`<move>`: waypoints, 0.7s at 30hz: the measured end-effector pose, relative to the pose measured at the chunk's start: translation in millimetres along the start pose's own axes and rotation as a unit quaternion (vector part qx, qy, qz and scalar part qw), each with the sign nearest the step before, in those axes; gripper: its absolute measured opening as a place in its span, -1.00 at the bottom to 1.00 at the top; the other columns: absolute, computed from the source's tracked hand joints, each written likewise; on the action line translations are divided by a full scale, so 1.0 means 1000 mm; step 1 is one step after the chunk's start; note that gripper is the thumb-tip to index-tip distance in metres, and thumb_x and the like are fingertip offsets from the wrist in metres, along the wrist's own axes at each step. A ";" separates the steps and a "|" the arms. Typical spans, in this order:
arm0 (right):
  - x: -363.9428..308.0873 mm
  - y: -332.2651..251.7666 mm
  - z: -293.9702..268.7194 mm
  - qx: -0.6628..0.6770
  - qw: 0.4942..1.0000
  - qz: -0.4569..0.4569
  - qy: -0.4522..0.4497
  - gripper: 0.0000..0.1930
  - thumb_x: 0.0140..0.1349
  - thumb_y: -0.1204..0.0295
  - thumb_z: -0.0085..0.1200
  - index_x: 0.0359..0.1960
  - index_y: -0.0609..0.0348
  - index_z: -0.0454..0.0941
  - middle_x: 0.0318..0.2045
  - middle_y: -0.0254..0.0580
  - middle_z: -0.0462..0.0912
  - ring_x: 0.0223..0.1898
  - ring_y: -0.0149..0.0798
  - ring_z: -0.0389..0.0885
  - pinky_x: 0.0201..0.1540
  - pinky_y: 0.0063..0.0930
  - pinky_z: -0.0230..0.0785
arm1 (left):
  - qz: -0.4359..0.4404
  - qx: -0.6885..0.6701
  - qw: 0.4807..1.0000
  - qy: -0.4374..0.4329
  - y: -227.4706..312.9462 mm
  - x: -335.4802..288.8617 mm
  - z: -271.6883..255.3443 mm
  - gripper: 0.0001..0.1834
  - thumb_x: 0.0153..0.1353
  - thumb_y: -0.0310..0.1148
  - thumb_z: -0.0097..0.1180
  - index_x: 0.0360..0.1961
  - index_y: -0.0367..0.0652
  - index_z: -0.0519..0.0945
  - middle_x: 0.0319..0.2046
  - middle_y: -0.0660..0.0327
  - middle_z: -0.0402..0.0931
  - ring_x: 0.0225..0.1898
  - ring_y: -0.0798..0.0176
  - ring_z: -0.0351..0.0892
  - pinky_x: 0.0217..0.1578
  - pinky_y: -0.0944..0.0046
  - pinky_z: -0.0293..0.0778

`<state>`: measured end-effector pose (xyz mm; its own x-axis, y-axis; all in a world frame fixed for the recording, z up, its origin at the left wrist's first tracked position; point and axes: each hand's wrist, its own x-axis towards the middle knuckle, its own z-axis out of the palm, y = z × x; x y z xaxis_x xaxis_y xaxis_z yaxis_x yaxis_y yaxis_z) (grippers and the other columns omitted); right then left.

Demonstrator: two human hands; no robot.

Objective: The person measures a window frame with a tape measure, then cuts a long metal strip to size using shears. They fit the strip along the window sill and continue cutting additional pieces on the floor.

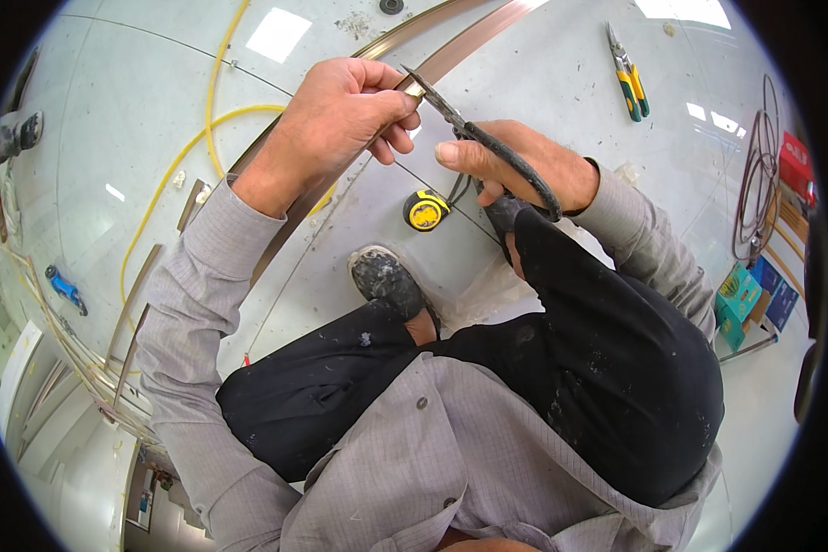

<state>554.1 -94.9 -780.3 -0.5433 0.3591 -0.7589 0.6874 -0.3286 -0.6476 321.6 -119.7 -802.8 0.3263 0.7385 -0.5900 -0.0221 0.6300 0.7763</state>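
Note:
Pinched in the fingers of my left hand (327, 124) is a long, narrow bronze-coloured metal trim strip (283, 225). It slants from beside my left forearm up to the fingertips. My right hand (529, 161) grips scissor-like snips (440, 99) with dark looped handles. Their blades point up and left, at the strip's end next to my left thumb; whether they touch the metal I cannot tell. A yellow and black tape measure (425, 212) lies on the floor below, between my hands and my shoe.
More bronze strips (474, 46) lie at the top. Snips with yellow-green handles (627, 78) rest at upper right. A yellow hose (213, 97) curves along the left, near a blue tool (64, 288). Coiled cable (753, 189) and small boxes (738, 294) are at far right.

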 end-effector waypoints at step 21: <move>0.006 0.009 0.009 0.015 0.998 0.039 0.044 -0.22 0.22 -0.36 0.08 -0.63 0.27 0.48 -0.79 -0.35 0.32 -0.70 -0.44 0.42 -0.67 -0.51 0.25 | -0.031 -0.032 0.998 -0.034 -0.007 0.009 -0.005 -0.85 0.37 -0.44 0.07 -0.24 -0.33 0.59 -0.44 0.20 0.64 -0.55 0.41 0.64 -0.59 0.49 0.53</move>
<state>553.2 -103.5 -791.1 -0.4428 0.4067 -0.7990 0.7107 -0.3840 -0.5894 319.9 -116.0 -814.7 0.3929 0.6808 -0.6182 -0.0603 0.6899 0.7214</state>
